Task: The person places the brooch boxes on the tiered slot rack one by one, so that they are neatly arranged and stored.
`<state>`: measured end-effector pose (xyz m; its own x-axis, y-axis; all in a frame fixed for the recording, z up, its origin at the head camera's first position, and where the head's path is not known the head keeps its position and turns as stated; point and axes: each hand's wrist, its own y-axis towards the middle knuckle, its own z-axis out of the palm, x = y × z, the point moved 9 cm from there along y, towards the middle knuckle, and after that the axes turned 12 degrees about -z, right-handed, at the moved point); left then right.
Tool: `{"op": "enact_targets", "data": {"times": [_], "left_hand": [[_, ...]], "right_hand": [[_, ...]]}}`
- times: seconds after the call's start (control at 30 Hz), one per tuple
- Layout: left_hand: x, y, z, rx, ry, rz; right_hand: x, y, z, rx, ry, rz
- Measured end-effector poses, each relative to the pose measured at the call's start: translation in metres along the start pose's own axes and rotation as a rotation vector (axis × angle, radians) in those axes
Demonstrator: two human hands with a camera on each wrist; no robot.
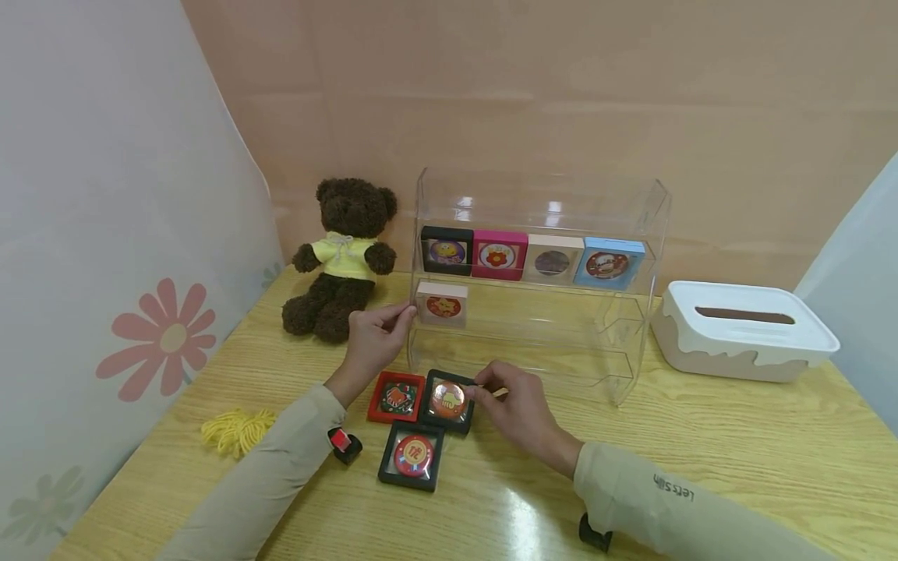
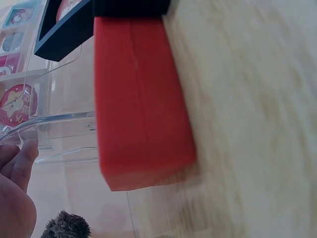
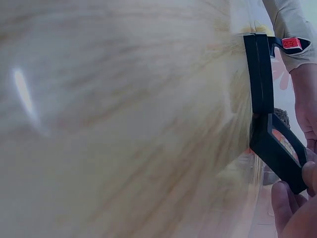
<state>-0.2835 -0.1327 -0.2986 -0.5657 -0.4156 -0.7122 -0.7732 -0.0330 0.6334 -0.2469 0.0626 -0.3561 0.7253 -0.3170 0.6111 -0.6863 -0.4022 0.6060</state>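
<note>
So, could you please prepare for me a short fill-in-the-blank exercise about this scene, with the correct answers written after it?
1. The top on the teddy bear is coloured ____.
2. The right hand pinches the edge of a frame coloured ____.
3. The fullest tier of the clear rack holds exactly ____ square frames.
4. The lid of the tissue box is coloured ____.

Missing words: yellow; black; four; white.

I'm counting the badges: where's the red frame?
In the head view, the red frame lies on the table, left of one black frame, beyond another.
</note>
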Motion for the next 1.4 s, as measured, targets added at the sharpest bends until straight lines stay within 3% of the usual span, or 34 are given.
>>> {"op": "enact_targets", "data": {"times": [0.1, 0.3, 0.87, 1.1, 1.2, 1.4], "left_hand": [[0.016, 0.0, 0.002, -0.015, 0.004, 0.008], [0.021, -0.001, 0.001, -0.034, 0.001, 0.037], [0.018, 0.0, 0.002, -0.024, 0.002, 0.036], [-0.013, -0.002, -0.002, -0.014, 0.009, 0.03], [-0.017, -0.002, -0.004, -0.012, 0.007, 0.034], [-0.002, -0.002, -0.001, -0.02, 0.007, 0.047]], "right_hand": [[0.0, 0.001, -0.001, 0.002, 0.007, -0.015], [0.002, 0.0, -0.006, -0.017, -0.007, -0.039], [0.009, 0.003, -0.023, -0.08, -0.034, -0.136], [0.011, 0.008, -0.037, -0.114, -0.067, -0.173], [0.011, 0.01, -0.042, -0.135, -0.083, -0.169], [0.009, 0.008, -0.046, -0.15, -0.091, -0.142]]}}
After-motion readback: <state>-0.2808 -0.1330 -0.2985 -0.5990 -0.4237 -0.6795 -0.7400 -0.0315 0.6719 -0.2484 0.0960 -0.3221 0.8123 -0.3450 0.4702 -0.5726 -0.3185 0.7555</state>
